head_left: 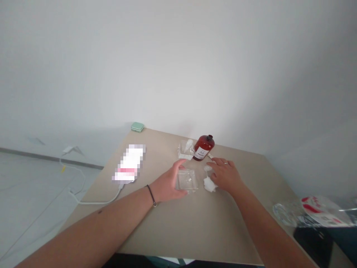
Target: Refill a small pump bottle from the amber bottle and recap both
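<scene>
Beige table (192, 227) stands against a white wall (178, 67), with a small green case (137, 127) at its far corner. The left hand (167, 184), a black cord bracelet (151, 195) on its wrist, curls around a clear plastic dish (187, 180), grasping it by the edges. The right hand (225, 175) lies open, fingers spread, over white cotton wads (209, 184); whether it touches them is hard to tell. Just beyond stand a dark red bottle (204, 148) and a second clear dish (184, 152) holding white cotton. A cable (95, 203) trails off the left edge from a blurred white object (128, 163). The smooth dish could slip from the fingers, and a careless knock from the right hand could tip the nearby bottle.
</scene>
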A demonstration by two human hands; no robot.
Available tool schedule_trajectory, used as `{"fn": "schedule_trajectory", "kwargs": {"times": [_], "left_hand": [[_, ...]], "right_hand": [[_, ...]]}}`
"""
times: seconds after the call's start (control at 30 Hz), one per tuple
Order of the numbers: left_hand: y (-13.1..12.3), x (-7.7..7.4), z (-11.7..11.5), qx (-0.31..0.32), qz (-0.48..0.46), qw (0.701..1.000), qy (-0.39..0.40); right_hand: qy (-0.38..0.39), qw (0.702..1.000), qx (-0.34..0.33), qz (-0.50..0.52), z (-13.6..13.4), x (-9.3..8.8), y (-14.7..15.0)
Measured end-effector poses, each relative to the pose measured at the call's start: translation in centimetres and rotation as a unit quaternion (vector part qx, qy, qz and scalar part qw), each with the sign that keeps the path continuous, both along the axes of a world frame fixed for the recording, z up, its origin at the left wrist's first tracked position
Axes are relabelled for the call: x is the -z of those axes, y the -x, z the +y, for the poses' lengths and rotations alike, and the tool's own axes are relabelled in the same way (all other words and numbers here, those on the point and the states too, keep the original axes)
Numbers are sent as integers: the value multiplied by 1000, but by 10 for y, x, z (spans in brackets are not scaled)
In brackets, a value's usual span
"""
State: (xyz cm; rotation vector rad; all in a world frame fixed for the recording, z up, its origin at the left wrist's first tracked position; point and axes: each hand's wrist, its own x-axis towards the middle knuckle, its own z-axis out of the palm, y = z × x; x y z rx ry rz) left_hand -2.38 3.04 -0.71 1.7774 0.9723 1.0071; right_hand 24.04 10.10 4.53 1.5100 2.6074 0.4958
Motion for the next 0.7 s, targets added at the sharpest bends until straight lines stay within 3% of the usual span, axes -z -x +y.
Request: {"fn": "schedule_trajectory", "kwargs": {"times": [0.17, 0.27, 0.33, 0.43, 0.5, 0.6, 0.7], "left_hand": [[0, -3, 0, -2, 3, 1000, 3], [0, -3, 0, 3, 4, 1000, 2], [0, -3, 0, 6, 3, 1000, -1], [0, -1, 0, 4, -8, 1000, -9], [0, 0, 0, 2, -15, 1000, -14], [-1, 2, 1, -3, -17, 1000, -12], [-1, 2, 2, -2, -17, 1000, -11]], "right_hand": [[-23, 998, -61, 27, 3, -1, -6], [-85, 977, -81, 177, -6, -15, 1], [-99, 927, -82, 352, -18, -26, 13], [33, 807, -90, 582, -37, -34, 37], [114, 742, -88, 655, -45, -28, 52], [174, 683, -71, 706, -48, -10, 65], [198, 657, -49, 726, -49, 7, 68]]}}
